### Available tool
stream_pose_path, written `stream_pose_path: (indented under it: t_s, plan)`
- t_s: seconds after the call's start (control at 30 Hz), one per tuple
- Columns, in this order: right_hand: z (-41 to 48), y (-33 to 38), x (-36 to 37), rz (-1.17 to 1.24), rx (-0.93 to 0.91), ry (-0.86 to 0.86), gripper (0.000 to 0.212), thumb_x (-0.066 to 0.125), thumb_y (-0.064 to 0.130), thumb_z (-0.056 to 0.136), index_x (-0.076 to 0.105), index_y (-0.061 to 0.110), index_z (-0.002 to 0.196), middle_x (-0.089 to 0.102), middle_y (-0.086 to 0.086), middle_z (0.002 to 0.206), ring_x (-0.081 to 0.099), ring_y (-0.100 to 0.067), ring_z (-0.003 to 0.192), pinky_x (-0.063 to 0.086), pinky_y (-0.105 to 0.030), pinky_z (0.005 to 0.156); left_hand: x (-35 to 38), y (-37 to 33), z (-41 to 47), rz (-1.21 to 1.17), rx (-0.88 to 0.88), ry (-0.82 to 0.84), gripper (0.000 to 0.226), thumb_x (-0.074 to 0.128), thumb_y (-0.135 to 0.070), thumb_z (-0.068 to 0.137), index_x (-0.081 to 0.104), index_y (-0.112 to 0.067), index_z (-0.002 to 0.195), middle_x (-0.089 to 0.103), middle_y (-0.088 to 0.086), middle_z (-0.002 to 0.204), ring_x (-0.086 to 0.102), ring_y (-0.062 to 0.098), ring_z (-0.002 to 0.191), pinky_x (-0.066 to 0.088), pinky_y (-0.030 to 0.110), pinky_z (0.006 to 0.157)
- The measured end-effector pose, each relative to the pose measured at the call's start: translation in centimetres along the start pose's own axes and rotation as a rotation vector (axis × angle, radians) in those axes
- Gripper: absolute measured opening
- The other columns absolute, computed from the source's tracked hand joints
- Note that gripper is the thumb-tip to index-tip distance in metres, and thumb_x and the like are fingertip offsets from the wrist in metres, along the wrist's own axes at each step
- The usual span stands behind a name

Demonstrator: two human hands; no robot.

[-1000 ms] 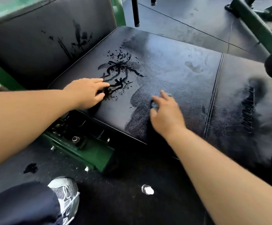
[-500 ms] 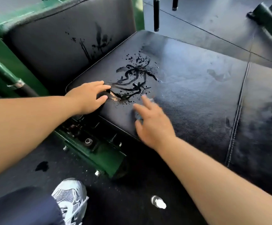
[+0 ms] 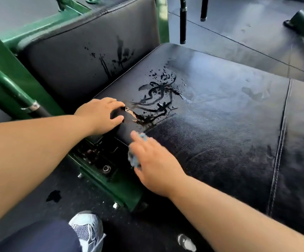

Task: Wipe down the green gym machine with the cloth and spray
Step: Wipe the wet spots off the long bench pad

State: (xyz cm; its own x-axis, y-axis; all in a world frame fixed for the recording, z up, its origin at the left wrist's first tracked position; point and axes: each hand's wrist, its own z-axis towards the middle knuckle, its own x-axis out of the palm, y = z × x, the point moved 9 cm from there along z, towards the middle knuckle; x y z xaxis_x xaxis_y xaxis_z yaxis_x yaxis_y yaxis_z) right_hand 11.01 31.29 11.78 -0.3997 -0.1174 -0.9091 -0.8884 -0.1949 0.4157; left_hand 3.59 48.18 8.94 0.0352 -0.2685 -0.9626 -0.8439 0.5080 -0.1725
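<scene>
The green gym machine (image 3: 38, 28) has a black padded seat (image 3: 220, 110) and a black backrest (image 3: 85, 57). Wet spray streaks (image 3: 156, 99) lie on the seat's left part, and more run down the backrest. My left hand (image 3: 100, 117) rests on the seat's near left corner, fingers arched, right beside the streaks. My right hand (image 3: 153, 160) presses a small blue cloth (image 3: 134, 159) onto the seat's near edge, with its fingers stretched out over it. Most of the cloth is hidden under the palm. No spray bottle is in view.
Below the seat, a green base bracket (image 3: 111, 179) with bolts sits on the dark rubber floor (image 3: 238, 33). My shoe (image 3: 87, 230) stands at the bottom left. A small white object (image 3: 185, 240) lies on the floor. Two black-tipped bars (image 3: 183, 24) hang beyond the seat.
My right hand has slid the cloth leftwards across the seat to its near left edge. My left hand has stayed on the seat corner.
</scene>
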Motion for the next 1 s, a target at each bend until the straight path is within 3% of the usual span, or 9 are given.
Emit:
stream_pose_path:
  t_s: [0.07,0.23,0.43,0.5,0.63,0.7,0.83,0.9,1.0]
  plan:
    - [0.4,-1.6,-0.9,-0.064,-0.102,0.095,0.034,0.058,0.016,0.084,0.06,0.009,0.117,0.039,-0.012,0.15,0.05,-0.038,0.121,0.044,-0.045,0.1,-0.5,0.0,0.2,0.012,0.013,-0.001,0.049,0.041,-0.054,0.092,0.035,-0.046,0.141,0.033,-0.016,0.15,0.041,0.023,0.131,0.039,0.039,0.103]
    - [2.7,-15.4,-8.4,-0.129,0.59,-0.105,0.033,0.046,0.019,0.096,0.057,0.012,0.127,0.027,-0.008,0.157,0.04,-0.032,0.135,0.038,-0.039,0.106,0.7,0.4,0.0,-0.021,-0.015,-0.003,0.048,0.036,-0.049,0.095,0.03,-0.047,0.143,0.027,-0.015,0.155,0.033,0.022,0.138,0.032,0.038,0.109]
    - [3.8,-0.9,-0.3,-0.064,0.071,0.032,0.051,0.049,0.024,0.096,0.039,0.018,0.145,0.017,-0.006,0.16,0.032,-0.029,0.137,0.03,-0.035,0.109,0.7,0.7,0.3,0.013,-0.013,0.052,0.049,0.034,-0.049,0.097,0.028,-0.046,0.145,0.023,-0.015,0.156,0.03,0.021,0.14,0.029,0.038,0.111]
    - [3.4,-2.8,-1.6,-0.011,0.115,0.059,0.069,0.055,0.04,0.093,0.022,0.03,0.153,0.003,0.001,0.163,0.018,-0.023,0.146,0.024,-0.035,0.116,-0.1,0.3,0.9,-0.111,-0.05,0.088,0.046,0.035,-0.049,0.098,0.033,-0.044,0.144,0.03,-0.012,0.154,0.035,0.02,0.137,0.031,0.037,0.108]
    - [1.0,-9.4,-5.9,0.02,0.371,0.078,0.115,0.049,0.085,0.06,-0.002,0.041,0.153,-0.014,0.001,0.162,-0.009,-0.019,0.149,0.006,-0.04,0.121,-2.0,-2.1,0.6,-0.791,-0.236,-0.106,0.047,0.033,-0.043,0.101,0.036,-0.032,0.146,0.04,-0.008,0.148,0.037,0.011,0.133,0.022,0.022,0.106]
    - [0.1,-11.3,-7.0,0.005,0.442,0.159,0.122,0.052,0.083,0.057,-0.003,0.035,0.155,-0.013,0.0,0.162,-0.012,-0.017,0.149,0.0,-0.036,0.12,-2.2,-6.0,-1.6,-0.865,-0.054,-0.209,0.048,0.035,-0.047,0.098,0.038,-0.035,0.145,0.04,-0.01,0.145,0.034,0.006,0.135,0.021,0.022,0.111]
    - [-1.2,-15.2,-8.5,-0.087,0.539,0.373,0.098,0.074,0.042,0.08,0.014,0.028,0.155,0.003,0.001,0.162,0.0,-0.019,0.15,0.007,-0.035,0.121,0.6,-15.3,-4.5,-0.491,0.432,-0.056,0.051,0.048,-0.049,0.089,0.044,-0.041,0.139,0.023,-0.004,0.158,0.014,0.018,0.146,0.01,0.038,0.12]
    - [-1.1,-16.8,-9.3,-0.13,0.591,0.296,0.074,0.064,0.026,0.091,0.025,0.025,0.153,0.014,0.0,0.162,0.007,-0.021,0.15,0.012,-0.037,0.12,1.5,-17.0,-4.3,-0.372,0.477,-0.039,0.045,0.058,-0.036,0.09,0.051,-0.033,0.134,0.018,-0.004,0.159,0.009,0.02,0.148,0.007,0.039,0.12]
    - [0.1,-17.0,-8.2,-0.085,0.611,0.121,0.052,0.044,0.018,0.099,0.033,0.02,0.15,0.021,-0.006,0.16,0.01,-0.026,0.149,0.011,-0.047,0.12,1.1,-16.2,-4.1,-0.368,0.602,-0.087,0.037,0.065,-0.022,0.088,0.058,-0.016,0.123,0.033,0.003,0.153,0.026,0.024,0.142,0.015,0.025,0.113]
